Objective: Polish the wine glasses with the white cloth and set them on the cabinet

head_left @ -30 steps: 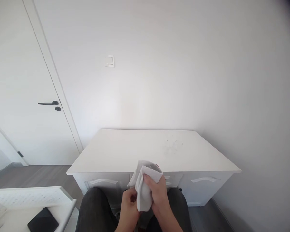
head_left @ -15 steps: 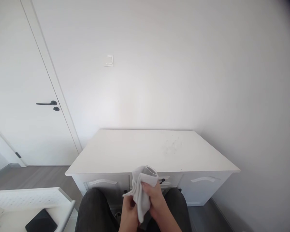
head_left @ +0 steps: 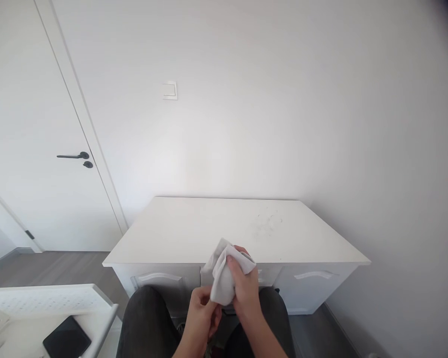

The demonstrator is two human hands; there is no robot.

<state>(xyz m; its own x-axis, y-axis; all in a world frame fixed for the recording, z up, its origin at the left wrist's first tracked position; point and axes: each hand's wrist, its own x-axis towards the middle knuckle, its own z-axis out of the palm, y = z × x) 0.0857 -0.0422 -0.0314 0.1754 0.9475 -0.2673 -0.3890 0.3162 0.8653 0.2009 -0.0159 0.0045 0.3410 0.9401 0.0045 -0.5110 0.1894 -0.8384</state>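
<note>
My right hand (head_left: 244,283) is closed around a white cloth (head_left: 222,278), thumb on the near side and fingers behind. The cloth wraps a clear glass (head_left: 247,255), of which only a sliver of rim shows at the upper right; the rest of it is covered. Below and to the left, my left hand (head_left: 203,313) is closed, thumb and fingers pinched at the cloth's lower edge. Both hands are over my lap, in front of the white cabinet (head_left: 194,233).
Water marks (head_left: 269,223) spot the cabinet top on the right. At lower left, a white cart or shelf (head_left: 104,325) with a perforated side holds a black tablet-like object (head_left: 67,338). A white door (head_left: 59,199) stands at left. My knees (head_left: 147,318) are close to the cabinet front.
The cloth bundle has risen and tilted to the right in my right hand, and the glass rim is now mostly covered. My left hand stays low beside it, its fingers shifted.
</note>
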